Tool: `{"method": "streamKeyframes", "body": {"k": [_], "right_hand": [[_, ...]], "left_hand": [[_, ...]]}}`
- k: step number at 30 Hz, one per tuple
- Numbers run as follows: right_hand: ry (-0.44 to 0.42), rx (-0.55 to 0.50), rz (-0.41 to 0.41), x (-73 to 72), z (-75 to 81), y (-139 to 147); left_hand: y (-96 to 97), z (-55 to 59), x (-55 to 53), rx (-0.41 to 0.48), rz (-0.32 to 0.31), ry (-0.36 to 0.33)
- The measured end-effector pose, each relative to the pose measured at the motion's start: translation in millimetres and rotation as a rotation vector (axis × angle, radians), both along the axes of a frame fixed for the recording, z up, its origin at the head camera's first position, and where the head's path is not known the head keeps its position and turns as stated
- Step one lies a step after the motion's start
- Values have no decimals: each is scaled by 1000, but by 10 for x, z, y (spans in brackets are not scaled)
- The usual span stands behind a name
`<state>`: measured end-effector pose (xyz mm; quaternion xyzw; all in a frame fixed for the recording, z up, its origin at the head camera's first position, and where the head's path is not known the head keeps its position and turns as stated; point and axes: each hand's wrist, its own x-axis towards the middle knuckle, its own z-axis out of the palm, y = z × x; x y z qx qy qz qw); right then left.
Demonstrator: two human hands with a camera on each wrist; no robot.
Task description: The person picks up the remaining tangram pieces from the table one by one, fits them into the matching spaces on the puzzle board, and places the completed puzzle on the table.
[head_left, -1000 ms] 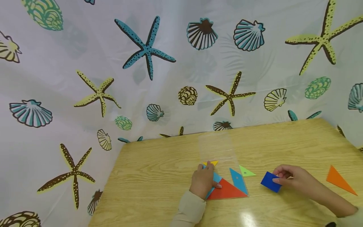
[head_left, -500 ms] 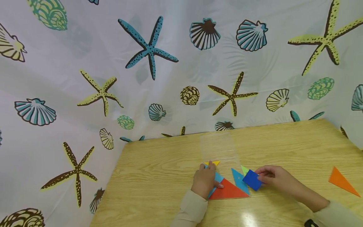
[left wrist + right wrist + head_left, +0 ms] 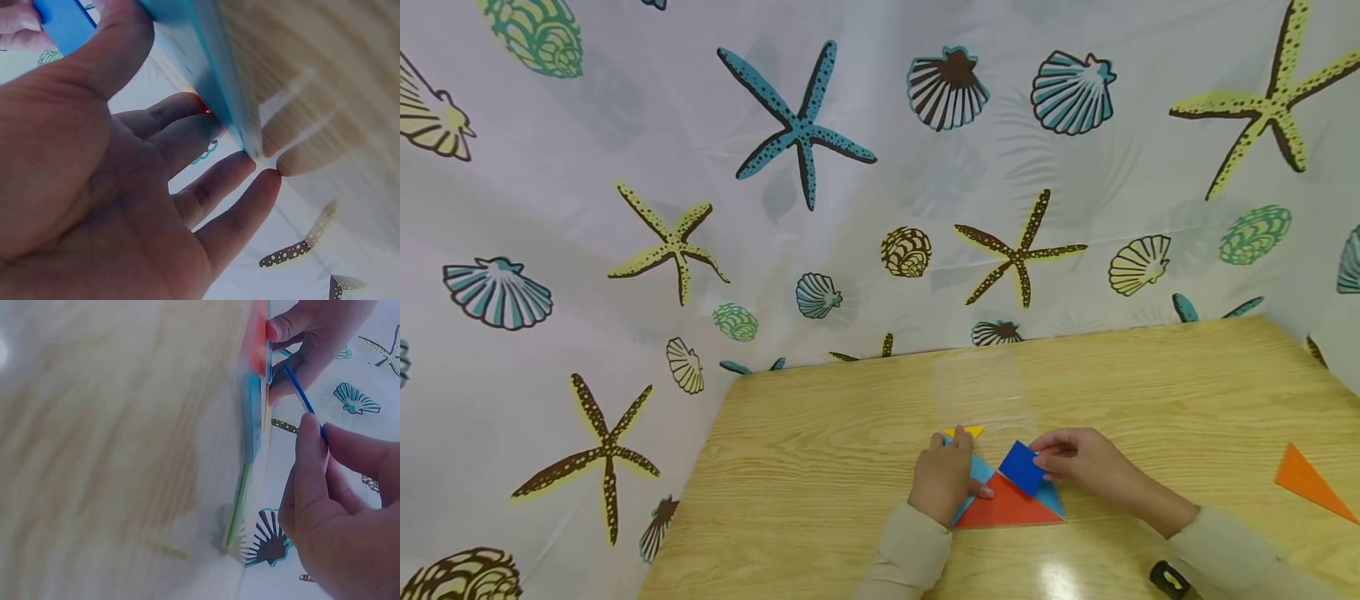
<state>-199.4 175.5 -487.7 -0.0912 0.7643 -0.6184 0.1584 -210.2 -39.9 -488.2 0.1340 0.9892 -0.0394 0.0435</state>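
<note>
Flat tangram pieces lie on the table. My right hand (image 3: 1090,467) pinches a dark blue square (image 3: 1020,469) between thumb and fingers, tilted above the red triangle (image 3: 1007,512). The right wrist view shows that square (image 3: 299,389) edge-on, apart from the pieces below. My left hand (image 3: 942,482) rests on the left side of the group, its thumb on the red triangle and its fingers along the light blue triangle (image 3: 982,470). A yellow triangle (image 3: 975,431) shows beyond its fingertips. The blue parallelogram (image 3: 1051,500) is partly covered. A green triangle (image 3: 237,506) shows only in the right wrist view.
An orange triangle (image 3: 1310,482) lies apart at the right of the wooden table (image 3: 805,467). Behind the pieces is a clear plastic sheet (image 3: 981,383). A shell-patterned curtain (image 3: 865,183) stands along the table's back and sides. A black object (image 3: 1168,578) sits beside the right sleeve.
My right hand has carried the blue square leftward, past the green triangle and the parallelogram, to above the red triangle. The left hand has stayed in place. The view has shifted slightly.
</note>
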Motion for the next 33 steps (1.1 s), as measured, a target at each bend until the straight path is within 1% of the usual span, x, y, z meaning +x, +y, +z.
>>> {"method": "streamKeyframes", "body": {"k": [6, 12, 16, 20, 24, 27, 33], "right_hand": [[36, 22, -84, -98, -43, -130], [58, 33, -113, -171, -33, -248], [56, 77, -141, -205, -51, -325], [77, 142, -147, -235, -62, -374], [108, 180, -145, -266, -51, -392], [107, 188, -158, -289, -40, -403], [131, 211, -131, -334, -37, -437]], "left_hand": [[17, 9, -15, -2, 4, 1], [18, 24, -8, -9, -13, 15], [14, 24, 3, 4, -9, 6], [13, 25, 8, 19, -7, 7], [12, 17, 15, 20, -5, 12], [10, 11, 17, 20, -5, 18], [-2, 13, 20, 26, 2, 28]]}}
